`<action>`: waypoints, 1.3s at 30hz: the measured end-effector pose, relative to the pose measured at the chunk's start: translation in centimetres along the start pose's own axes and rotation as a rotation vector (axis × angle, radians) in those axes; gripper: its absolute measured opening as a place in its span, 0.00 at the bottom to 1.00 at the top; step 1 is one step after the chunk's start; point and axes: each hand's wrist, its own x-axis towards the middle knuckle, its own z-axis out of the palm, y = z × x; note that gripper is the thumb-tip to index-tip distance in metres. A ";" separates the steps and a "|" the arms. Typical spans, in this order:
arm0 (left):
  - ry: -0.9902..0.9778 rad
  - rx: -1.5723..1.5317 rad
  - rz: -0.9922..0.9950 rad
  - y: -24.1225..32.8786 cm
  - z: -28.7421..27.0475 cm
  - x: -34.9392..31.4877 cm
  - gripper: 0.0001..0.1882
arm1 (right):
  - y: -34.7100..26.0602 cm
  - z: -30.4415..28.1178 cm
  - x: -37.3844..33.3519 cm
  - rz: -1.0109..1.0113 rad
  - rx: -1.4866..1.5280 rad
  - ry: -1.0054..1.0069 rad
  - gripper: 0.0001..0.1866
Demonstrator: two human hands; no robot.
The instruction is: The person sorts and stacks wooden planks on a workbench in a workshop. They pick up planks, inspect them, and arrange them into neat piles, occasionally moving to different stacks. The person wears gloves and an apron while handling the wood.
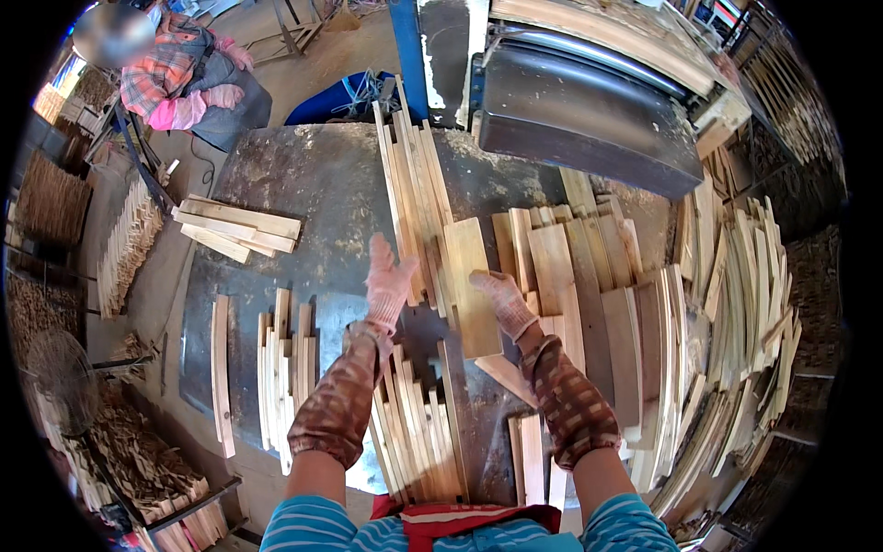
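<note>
My right hand (505, 302), in a pale pink knit glove, grips a short, wide wooden board (472, 293) by its right edge, with the thumb on its top face. My left hand (387, 283), gloved alike, hangs over the table with thumb and fingers apart and nothing in it. Just beyond and right of it lies a bundle of long narrow wood strips (418, 184), pointing away from me. Nearer my body is another group of strips (418, 432). Wider boards (552, 262) lie side by side to the right of my right hand.
The dark metal table (303, 175) also carries short boards (244, 225) at far left and upright-lying strips (287, 345) at near left. A machine with a roller and dark cover (589, 120) stands at the back right. Large wood stacks (736, 313) line the right. A seated co-worker (189, 83) wears pink gloves.
</note>
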 end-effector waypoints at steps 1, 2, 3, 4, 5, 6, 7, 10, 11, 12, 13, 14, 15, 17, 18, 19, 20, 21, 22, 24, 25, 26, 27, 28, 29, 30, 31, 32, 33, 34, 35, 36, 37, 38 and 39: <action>-0.004 -0.043 0.019 1.0 -0.8 -2.2 0.49 | 1.0 -1.1 -0.5 -0.008 -0.006 0.030 0.21; 0.002 -0.090 0.050 1.7 -1.9 -3.9 0.48 | 1.1 -1.6 -0.9 -0.024 -0.018 0.047 0.21; 0.056 0.024 0.020 1.4 -3.9 -6.2 0.48 | 0.7 -1.4 -2.3 0.001 0.075 -0.019 0.20; 0.108 0.137 -0.021 0.7 -6.2 -9.3 0.48 | -0.4 -1.0 -4.5 0.034 0.168 -0.078 0.19; 0.162 0.262 -0.002 -0.5 -8.7 -12.3 0.47 | -1.7 0.0 -6.3 0.066 0.256 -0.152 0.18; 0.212 0.385 0.015 -2.3 -11.1 -15.5 0.46 | -2.9 0.8 -8.0 0.059 0.295 -0.177 0.17; 0.226 0.417 -0.007 -5.1 -14.1 -19.2 0.46 | -3.7 1.8 -9.6 0.058 0.335 -0.203 0.17; 0.135 0.706 -0.332 -5.2 -16.0 -28.7 0.48 | -1.4 2.7 -13.4 -0.090 0.338 -0.048 0.19; 0.105 0.705 -0.469 -6.7 -16.8 -31.2 0.51 | -1.6 2.8 -14.3 -0.041 0.441 -0.092 0.20; 0.090 0.664 -0.556 -4.9 -15.3 -33.5 0.52 | -2.4 3.2 -15.2 0.000 0.545 -0.134 0.21; 0.065 0.701 -0.550 -4.0 -14.1 -35.3 0.52 | -1.5 3.1 -15.7 -0.020 0.567 -0.165 0.22; 0.047 0.734 -0.546 -3.5 -13.6 -36.9 0.52 | -1.2 3.4 -16.5 -0.004 0.595 -0.139 0.22; 0.056 0.766 -0.447 -5.8 -14.5 -37.8 0.50 | -1.1 3.7 -17.1 -0.005 0.627 -0.141 0.23; 0.047 0.664 -0.430 -10.8 -17.8 -36.1 0.50 | -1.0 4.8 -18.4 -0.013 0.674 -0.184 0.25; 0.044 0.614 -0.424 -12.0 -18.9 -35.8 0.50 | -0.9 5.1 -19.2 -0.020 0.693 -0.214 0.25; 0.046 0.682 -0.381 -10.0 -17.7 -35.4 0.50 | -0.3 4.7 -20.3 -0.037 0.720 -0.212 0.26; 0.056 0.751 -0.331 -6.7 -16.0 -34.5 0.49 | 0.2 4.4 -21.3 -0.027 0.744 -0.193 0.26; 0.101 0.716 -0.200 -5.7 -15.8 -33.8 0.49 | 0.3 4.6 -22.2 -0.018 0.763 -0.186 0.27; 0.144 0.674 -0.071 -4.6 -15.3 -33.3 0.49 | -0.1 5.0 -23.4 -0.007 0.781 -0.176 0.28; 0.034 0.233 0.067 -1.5 -12.7 -32.4 0.50 | 0.7 5.1 -24.9 0.013 0.790 -0.138 0.30; -0.104 0.234 0.094 1.9 -10.1 -33.1 0.52 | 1.5 5.6 -25.8 -0.035 0.761 -0.099 0.30; -0.242 0.232 0.125 5.5 -7.6 -33.9 0.53 | 2.4 6.5 -26.5 -0.085 0.732 -0.062 0.30; -0.390 0.422 0.097 7.7 -6.0 -34.1 0.54 | 5.5 7.3 -25.9 -0.145 0.725 0.014 0.29; -0.520 0.611 0.064 8.4 -5.3 -34.5 0.54 | 6.6 8.3 -27.7 -0.119 0.419 0.069 0.28; -0.505 0.789 0.381 5.3 -5.8 -34.2 0.50 | 6.8 10.2 -29.3 -0.162 0.188 0.134 0.27; -0.496 0.604 0.156 3.9 -5.8 -34.2 0.48 | 7.0 11.0 -30.3 -0.209 -0.040 0.211 0.26; -0.482 0.423 -0.061 3.4 -5.8 -34.2 0.46 | 8.0 10.2 -30.6 -0.193 0.034 0.174 0.26; -0.457 0.241 -0.277 2.9 -6.1 -34.3 0.44 | 9.4 8.7 -30.6 -0.175 0.107 0.130 0.26; -0.453 -0.165 -0.318 3.0 -6.1 -34.9 0.38 | 10.7 7.4 -31.1 -0.152 0.183 0.084 0.27; -0.448 -0.203 -0.398 3.5 -6.1 -35.4 0.37 | 11.4 6.3 -32.3 -0.159 0.142 0.249 0.27; -0.435 -0.243 -0.472 4.4 -6.1 -35.9 0.36 | 11.2 4.0 -32.7 -0.218 -0.177 0.356 0.28; -0.411 -0.283 -0.542 5.0 -6.3 -36.4 0.35 | 11.2 1.8 -32.8 -0.257 -0.426 0.465 0.29; -0.451 -0.377 -0.558 4.1 -6.8 -36.2 0.34 | 11.2 -0.3 -32.8 -0.273 -0.679 0.589 0.30; -0.467 -0.402 -0.577 4.2 -6.6 -36.2 0.34 | 12.4 -2.9 -32.0 -0.141 -1.073 0.677 0.37; -0.474 -0.430 -0.592 4.4 -6.5 -36.2 0.34 | 14.1 -5.8 -31.3 -0.191 -1.292 0.654 0.43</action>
